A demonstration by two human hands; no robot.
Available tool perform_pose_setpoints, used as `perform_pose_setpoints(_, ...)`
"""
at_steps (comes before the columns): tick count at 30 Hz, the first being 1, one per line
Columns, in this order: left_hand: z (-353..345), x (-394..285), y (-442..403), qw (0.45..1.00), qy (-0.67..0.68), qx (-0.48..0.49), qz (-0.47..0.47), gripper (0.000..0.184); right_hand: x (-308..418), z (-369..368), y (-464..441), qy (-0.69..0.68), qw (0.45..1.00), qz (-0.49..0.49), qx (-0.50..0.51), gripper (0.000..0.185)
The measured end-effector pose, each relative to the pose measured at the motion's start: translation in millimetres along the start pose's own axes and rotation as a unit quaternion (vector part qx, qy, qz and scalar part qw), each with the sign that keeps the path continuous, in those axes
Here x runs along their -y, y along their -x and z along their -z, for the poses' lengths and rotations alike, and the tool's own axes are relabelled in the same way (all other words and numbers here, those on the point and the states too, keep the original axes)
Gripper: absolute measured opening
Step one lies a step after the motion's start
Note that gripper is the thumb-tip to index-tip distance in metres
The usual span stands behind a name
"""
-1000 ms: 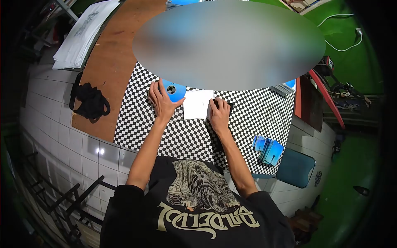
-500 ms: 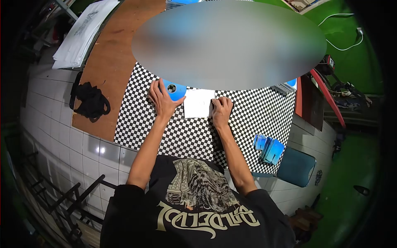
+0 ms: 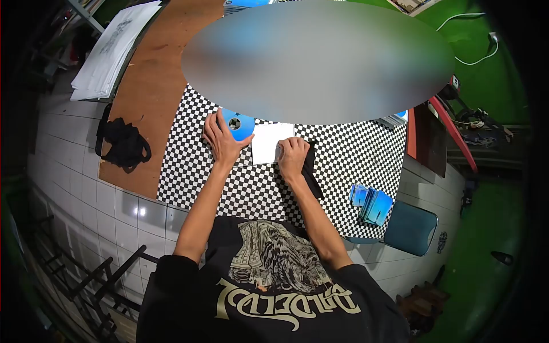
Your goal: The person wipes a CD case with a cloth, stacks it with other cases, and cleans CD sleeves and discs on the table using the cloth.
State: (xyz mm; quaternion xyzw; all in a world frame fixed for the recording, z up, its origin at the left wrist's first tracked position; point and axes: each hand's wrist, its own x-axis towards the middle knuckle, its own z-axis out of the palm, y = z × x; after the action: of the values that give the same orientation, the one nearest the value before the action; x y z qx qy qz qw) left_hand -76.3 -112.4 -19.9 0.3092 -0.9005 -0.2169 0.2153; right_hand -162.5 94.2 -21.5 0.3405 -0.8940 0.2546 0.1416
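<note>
A blue disc with a centre hole (image 3: 242, 127) lies on the checkered cloth (image 3: 240, 194), beside a white square sheet (image 3: 265, 145). My left hand (image 3: 223, 140) rests over the disc's left edge, fingers spread, its thumb reaching toward the sheet's left side. On the sheet's right part is my right hand (image 3: 293, 154), its fingers bent and pressed together; what they hold, if anything, is too small to make out. A black item (image 3: 311, 171) lies just right of my right hand, partly hidden by it.
Small blue picture cards (image 3: 376, 207) lie at the table's right front. More stacked blue items (image 3: 394, 119) are farther back. A black cloth bundle (image 3: 124, 143) sits on the brown tabletop at left, below large paper sheets (image 3: 111, 51). A blurred oval hides the far table.
My right hand has moved left onto the white sheet, and more of the black item beside it shows. My left hand stays at the disc.
</note>
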Motion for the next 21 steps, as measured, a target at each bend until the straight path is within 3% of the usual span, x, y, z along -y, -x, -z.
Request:
perform_pose_setpoints(7,2,-1,0,1.000,-0.011,0.014,0.011,0.132,-3,27,4,0.005,0.998,0.065,0.013,0.024)
perform_pose_setpoints(21,3,-1,-2,1.000,-0.010,0.001,-0.009,0.134,-11,2,-37,-0.002,0.991,0.106,0.082,0.024)
